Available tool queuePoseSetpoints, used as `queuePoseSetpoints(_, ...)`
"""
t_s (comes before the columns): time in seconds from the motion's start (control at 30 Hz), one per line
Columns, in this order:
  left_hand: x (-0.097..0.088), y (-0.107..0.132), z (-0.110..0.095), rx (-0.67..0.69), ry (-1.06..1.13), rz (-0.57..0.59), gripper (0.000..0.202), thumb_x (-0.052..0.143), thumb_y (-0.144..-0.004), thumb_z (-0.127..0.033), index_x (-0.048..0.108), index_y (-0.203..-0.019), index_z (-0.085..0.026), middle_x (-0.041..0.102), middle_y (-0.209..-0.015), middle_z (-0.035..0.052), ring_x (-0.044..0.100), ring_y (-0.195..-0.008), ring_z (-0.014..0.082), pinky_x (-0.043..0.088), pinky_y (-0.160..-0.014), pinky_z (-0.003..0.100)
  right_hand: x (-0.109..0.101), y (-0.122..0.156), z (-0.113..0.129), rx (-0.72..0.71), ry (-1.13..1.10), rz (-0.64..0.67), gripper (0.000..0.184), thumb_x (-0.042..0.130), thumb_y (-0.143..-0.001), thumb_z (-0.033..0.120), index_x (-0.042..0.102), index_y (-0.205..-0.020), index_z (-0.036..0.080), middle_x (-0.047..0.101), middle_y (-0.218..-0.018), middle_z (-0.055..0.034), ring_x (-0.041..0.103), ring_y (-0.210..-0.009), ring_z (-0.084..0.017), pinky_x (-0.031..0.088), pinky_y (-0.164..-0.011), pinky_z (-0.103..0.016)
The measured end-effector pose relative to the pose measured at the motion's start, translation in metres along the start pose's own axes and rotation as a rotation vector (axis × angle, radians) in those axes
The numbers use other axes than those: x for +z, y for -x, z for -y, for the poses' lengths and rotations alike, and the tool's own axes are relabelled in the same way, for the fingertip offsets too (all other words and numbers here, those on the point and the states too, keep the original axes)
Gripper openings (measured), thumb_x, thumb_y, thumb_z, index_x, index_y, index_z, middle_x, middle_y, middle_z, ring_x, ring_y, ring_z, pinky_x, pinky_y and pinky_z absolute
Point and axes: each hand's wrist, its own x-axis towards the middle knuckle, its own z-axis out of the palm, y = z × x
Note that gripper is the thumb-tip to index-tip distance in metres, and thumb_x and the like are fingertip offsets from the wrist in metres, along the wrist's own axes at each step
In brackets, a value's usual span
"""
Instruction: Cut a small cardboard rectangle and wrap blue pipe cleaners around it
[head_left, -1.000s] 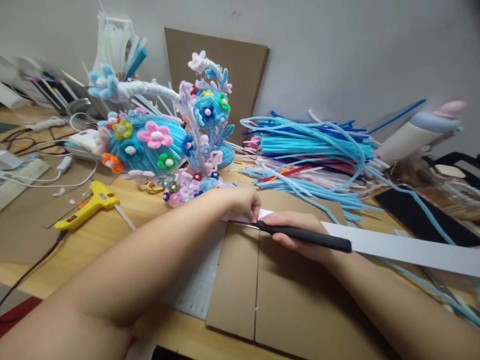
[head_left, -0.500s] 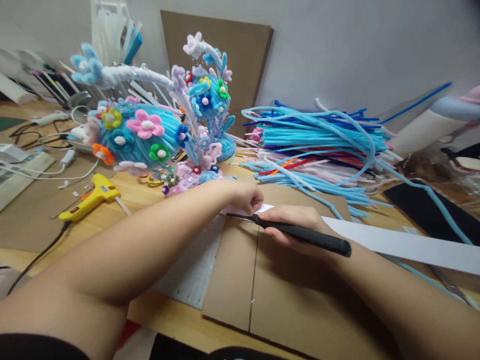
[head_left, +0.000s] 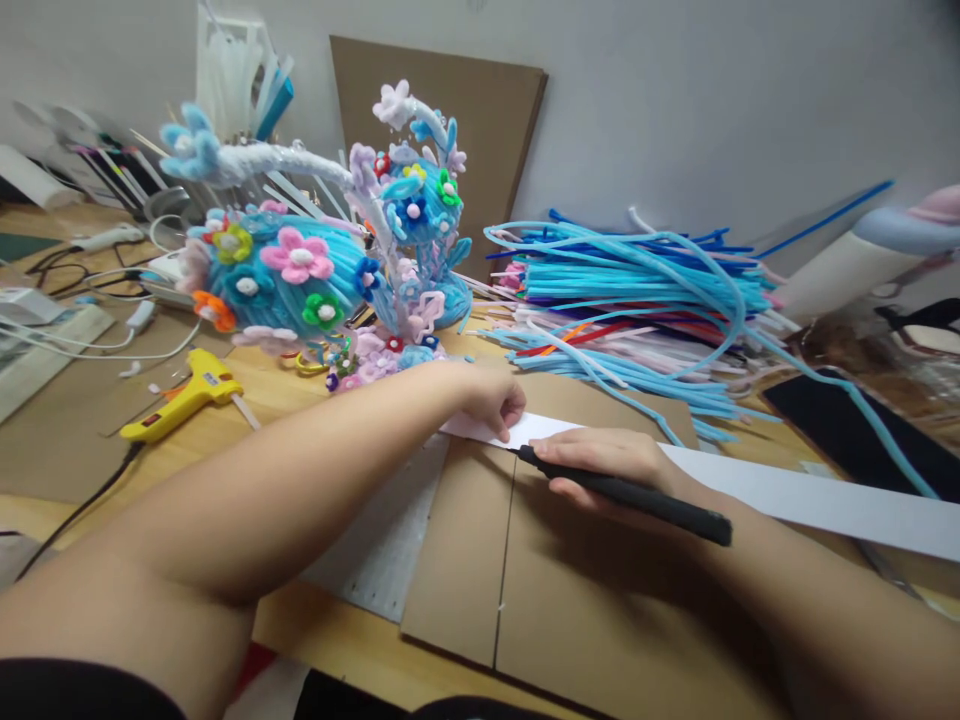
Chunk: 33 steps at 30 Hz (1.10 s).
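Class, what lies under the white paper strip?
Brown cardboard shows at both edges near the left hand, so probably lies underneath too; the surface directly beneath the strip is covered and cannot be seen.

Can read no word, brand or number with certainty. Can make out only a small label (head_left: 211,378) with some faint marks, on the yellow glue gun (head_left: 187,397), too small and blurred for reading.

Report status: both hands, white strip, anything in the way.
Left hand: fingertips on white strip. Right hand: gripping black tool, tip by strip's near edge. Strip: across cardboard, partly hidden by right hand. Possible snag: blue stem near far edge.
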Motion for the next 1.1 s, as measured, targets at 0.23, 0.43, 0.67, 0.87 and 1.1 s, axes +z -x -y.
queuePoseSetpoints(0.23,0.0,0.001,-0.002,0.001,-0.01,0.005,0.016,0.069,-0.065,-0.029,0.061,-0.074,-0.018,0.058,-0.069,-0.0049,0.046,-0.061,0.0099,0.029,-0.055,0.022,0.0,0.001,0.001,0.037,-0.004,0.015,0.034,0.055,-0.083,0.017,0.057,-0.117,0.018,0.069,-0.1,-0.0117,0.066,-0.093,-0.017,0.054,-0.076,-0.026)
queuePoseSetpoints(0.43,0.001,-0.001,0.001,0.002,-0.008,0.005,0.016,0.068,-0.065,-0.031,0.061,-0.074,-0.019,0.057,-0.067,-0.0044,0.048,-0.064,0.0114,0.03,-0.055,0.023,-0.009,0.013,-0.001,0.102,0.003,0.014,0.039,0.059,-0.081,0.016,0.057,-0.119,0.023,0.069,-0.102,-0.0096,0.066,-0.093,-0.019,0.055,-0.076,-0.027)
queuePoseSetpoints(0.67,0.0,-0.002,0.0,-0.005,-0.01,0.012,0.016,0.069,-0.064,-0.031,0.061,-0.073,-0.02,0.059,-0.07,-0.0047,0.048,-0.063,0.0108,0.03,-0.055,0.023,-0.019,0.032,-0.004,0.174,-0.094,0.05,0.04,0.063,-0.079,0.021,0.059,-0.119,0.027,0.068,-0.108,-0.0073,0.065,-0.098,-0.021,0.055,-0.082,-0.03)
queuePoseSetpoints(0.87,0.0,-0.002,0.001,-0.005,-0.016,0.006,0.015,0.068,-0.065,-0.031,0.061,-0.072,-0.019,0.057,-0.067,-0.0046,0.047,-0.062,0.0109,0.03,-0.056,0.023,-0.028,0.04,-0.001,0.179,-0.047,0.093,0.045,0.064,-0.078,0.019,0.058,-0.122,0.027,0.067,-0.111,-0.0076,0.064,-0.1,-0.022,0.055,-0.081,-0.029)
queuePoseSetpoints(1.1,0.001,-0.002,0.002,-0.001,-0.015,-0.002,0.015,0.067,-0.065,-0.031,0.061,-0.072,-0.02,0.058,-0.067,-0.0049,0.047,-0.062,0.0107,0.029,-0.055,0.023,-0.031,0.044,0.0,0.149,0.007,0.057,0.049,0.064,-0.077,0.014,0.055,-0.123,0.026,0.068,-0.108,-0.0061,0.065,-0.098,-0.02,0.055,-0.079,-0.027)
